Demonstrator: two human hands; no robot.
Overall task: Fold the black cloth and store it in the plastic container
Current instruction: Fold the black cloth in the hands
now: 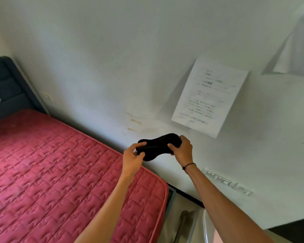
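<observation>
The black cloth point(156, 146) is bunched into a small folded bundle, held up in the air in front of the white wall. My left hand point(132, 158) grips its left end with thumb and fingers. My right hand point(182, 149) clamps its right end, a thin black band around that wrist. A pale plastic edge point(206, 225) shows at the bottom right under my right forearm; I cannot tell whether it is the container.
A red quilted mattress point(60, 172) fills the lower left, with a dark blue headboard point(7, 88) behind it. A printed paper sheet point(211, 97) hangs on the wall. Wall sockets point(225, 180) sit low on the right. A narrow gap lies between mattress and wall.
</observation>
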